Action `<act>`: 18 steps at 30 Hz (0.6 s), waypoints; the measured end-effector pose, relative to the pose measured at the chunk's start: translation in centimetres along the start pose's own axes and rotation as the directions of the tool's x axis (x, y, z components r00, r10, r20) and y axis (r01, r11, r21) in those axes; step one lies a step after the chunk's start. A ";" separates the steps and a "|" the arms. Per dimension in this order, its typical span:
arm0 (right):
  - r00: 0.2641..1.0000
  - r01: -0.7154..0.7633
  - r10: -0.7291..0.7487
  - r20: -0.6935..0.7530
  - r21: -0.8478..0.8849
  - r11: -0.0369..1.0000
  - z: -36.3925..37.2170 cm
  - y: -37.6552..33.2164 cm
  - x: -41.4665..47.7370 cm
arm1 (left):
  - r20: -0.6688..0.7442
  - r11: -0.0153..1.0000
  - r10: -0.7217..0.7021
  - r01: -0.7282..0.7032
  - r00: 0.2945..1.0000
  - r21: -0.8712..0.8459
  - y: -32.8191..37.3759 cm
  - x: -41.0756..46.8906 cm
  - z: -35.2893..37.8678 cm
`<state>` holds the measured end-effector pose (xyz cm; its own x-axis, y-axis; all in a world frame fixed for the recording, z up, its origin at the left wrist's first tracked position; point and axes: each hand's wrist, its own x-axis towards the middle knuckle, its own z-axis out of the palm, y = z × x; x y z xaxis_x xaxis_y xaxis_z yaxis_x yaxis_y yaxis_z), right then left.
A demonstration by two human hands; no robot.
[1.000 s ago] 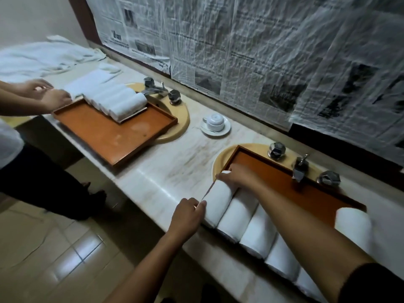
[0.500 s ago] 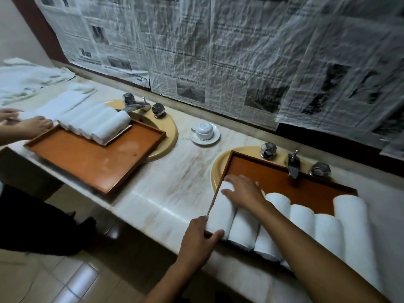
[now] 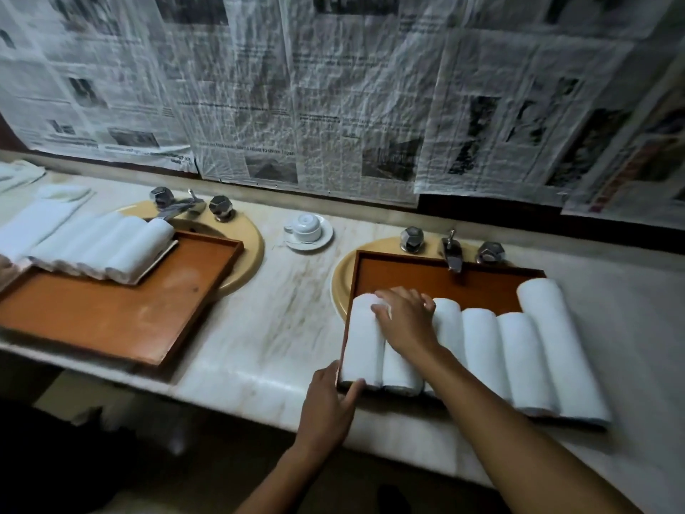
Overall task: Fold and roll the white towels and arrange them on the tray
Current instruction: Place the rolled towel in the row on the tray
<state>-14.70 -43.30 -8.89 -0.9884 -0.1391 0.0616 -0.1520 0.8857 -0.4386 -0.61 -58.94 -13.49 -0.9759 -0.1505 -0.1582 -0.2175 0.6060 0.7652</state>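
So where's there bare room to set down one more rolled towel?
Free: the strip of the right tray behind the rolled towels; the front half of the left tray; the counter between them, before the cup. Crowded: the right tray's front, packed with rolls under the right hand.

At the lower right of the frame, six rolled towels (image 3: 482, 350) lie side by side in a brown tray (image 3: 437, 283). The right hand (image 3: 406, 320) rests on the left ones. The left hand (image 3: 330, 402) touches the tray's near corner.
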 end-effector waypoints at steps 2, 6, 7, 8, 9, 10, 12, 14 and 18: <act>0.993 -0.068 0.073 -0.089 0.056 0.996 -1.0 1.2 -2.9 | -0.019 1.000 0.023 -0.023 1.000 -0.017 -0.4 -0.4 -0.2; 0.966 -0.167 0.184 -0.182 0.103 0.981 -2.4 4.0 -9.0 | -0.049 0.996 0.092 -0.091 0.995 0.022 -0.4 -0.6 -0.3; 0.959 -0.180 0.198 -0.202 0.107 0.978 -2.5 4.7 -10.3 | -0.059 0.994 0.108 -0.106 0.992 0.028 -0.3 -0.6 -0.5; 0.950 -0.194 0.215 -0.226 0.109 0.975 -2.8 5.5 -11.7 | -0.065 0.991 0.134 -0.132 0.989 0.040 0.2 -0.6 -0.5; 0.939 -0.212 0.235 -0.252 0.118 0.970 -3.1 6.6 -13.2 | -0.063 0.986 0.164 -0.161 0.984 0.046 1.0 -0.7 -0.4; 0.929 -0.221 0.250 -0.272 0.135 0.966 -3.4 7.5 -14.5 | -0.064 0.983 0.182 -0.180 0.981 0.045 1.6 -0.7 -0.2; 0.914 -0.235 0.278 -0.297 0.172 0.957 -3.6 9.0 -16.8 | -0.058 0.973 0.227 -0.225 0.972 0.053 3.0 -1.0 -0.2; 0.889 -0.279 0.331 -0.315 0.201 0.939 -4.3 10.7 -19.3 | -0.028 0.955 0.292 -0.289 0.956 0.068 4.8 -1.5 0.7; 0.846 -0.345 0.430 -0.316 0.291 0.893 -5.7 14.1 -23.9 | 0.056 0.932 0.361 -0.362 0.931 0.000 8.5 -2.6 3.4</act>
<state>6.72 -25.03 -11.45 -0.9035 0.4026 0.1469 0.2067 0.7097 -0.6735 -0.01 -50.75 -8.71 -0.9880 0.1221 0.0943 0.1501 0.6191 0.7709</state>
